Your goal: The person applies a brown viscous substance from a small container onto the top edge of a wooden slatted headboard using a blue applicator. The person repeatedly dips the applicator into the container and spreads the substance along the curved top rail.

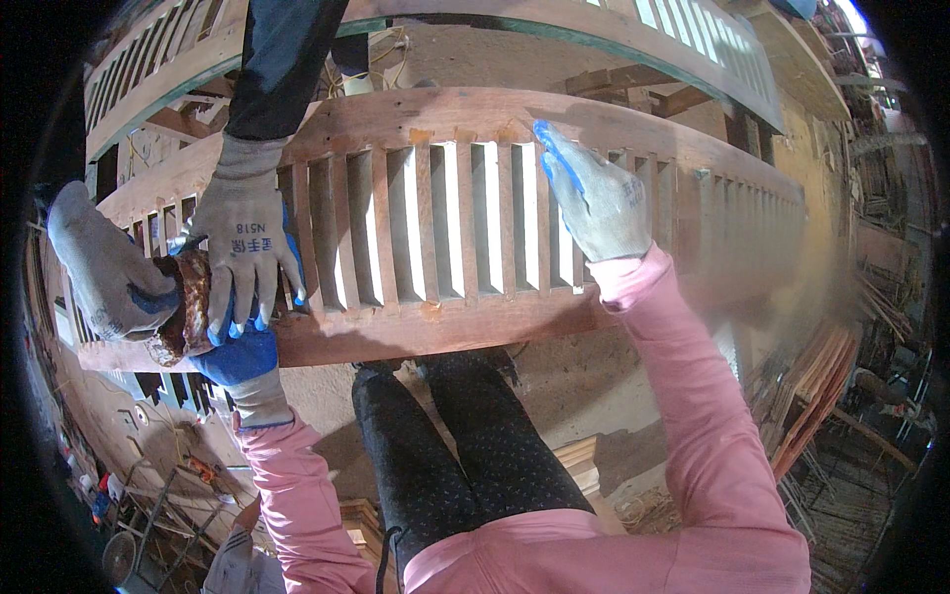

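My right hand (599, 203), in a grey glove with blue coating, lies over the slats of a long reddish-brown wooden slatted panel (455, 332). Its fingers are stretched toward the far rail, holding nothing. At the panel's near left edge is my left hand (240, 366), its glove's blue side facing up. A co-worker's gloved hand (247, 228) covers its fingers. Beside these hands is a glossy, brown-crusted object (188, 305), its kind unclear. Another grey-gloved hand (109, 272) touches it from the left. Whether my left hand grips it is hidden.
A second slatted panel (495, 20) stands across the far side. The co-worker's dark sleeve (284, 69) reaches in from there. Wooden strips (816, 396) are stacked at right. Wood pieces (584, 465) lie near my legs, and tools (203, 467) lie on the floor at lower left.
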Motion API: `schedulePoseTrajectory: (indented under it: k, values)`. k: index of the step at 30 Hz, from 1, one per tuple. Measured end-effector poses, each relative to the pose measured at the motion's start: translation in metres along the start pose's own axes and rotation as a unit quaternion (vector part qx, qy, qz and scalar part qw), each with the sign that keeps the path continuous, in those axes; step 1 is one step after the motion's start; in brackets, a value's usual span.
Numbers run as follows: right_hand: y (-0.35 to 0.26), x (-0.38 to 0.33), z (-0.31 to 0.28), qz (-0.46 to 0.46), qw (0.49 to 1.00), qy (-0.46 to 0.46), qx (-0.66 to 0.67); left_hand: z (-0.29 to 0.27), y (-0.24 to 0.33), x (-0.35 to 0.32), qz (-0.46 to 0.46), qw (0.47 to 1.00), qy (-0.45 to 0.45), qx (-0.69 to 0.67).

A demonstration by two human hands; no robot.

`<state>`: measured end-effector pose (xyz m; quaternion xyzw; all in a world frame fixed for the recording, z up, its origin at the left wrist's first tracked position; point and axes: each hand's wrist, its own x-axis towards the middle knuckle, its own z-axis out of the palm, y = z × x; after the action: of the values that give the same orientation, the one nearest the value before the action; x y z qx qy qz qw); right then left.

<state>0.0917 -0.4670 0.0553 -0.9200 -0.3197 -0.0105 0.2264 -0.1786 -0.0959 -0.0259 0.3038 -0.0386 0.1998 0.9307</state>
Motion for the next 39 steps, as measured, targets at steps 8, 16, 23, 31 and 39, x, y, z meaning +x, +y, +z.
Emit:
schedulePoseTrajectory:
  k: [8, 16, 23, 31, 39]
  values:
    - [-0.017, -0.002, 0.007, -0.088, 0.996, 0.023, -0.023, -0.03, 0.005, -0.016, 0.054, 0.994, 0.057, -0.077]
    - [-0.036, 0.029, 0.034, -0.154, 0.987, -0.004, -0.047, -0.014, -0.002, -0.004, 0.048, 0.998, 0.024, -0.033]
    - [-0.043, 0.032, 0.041, -0.225, 0.964, 0.0, -0.14, -0.032, -0.002, -0.015, 0.062, 0.994, 0.055, -0.066]
    - [-0.04, 0.028, 0.034, -0.165, 0.985, 0.014, -0.055, -0.006, -0.005, -0.003, 0.056, 0.995, 0.016, -0.079]
    - [-0.041, 0.004, 0.013, -0.074, 0.994, 0.022, 0.08, 0.005, -0.006, -0.001, 0.056, 0.987, 0.083, -0.124]
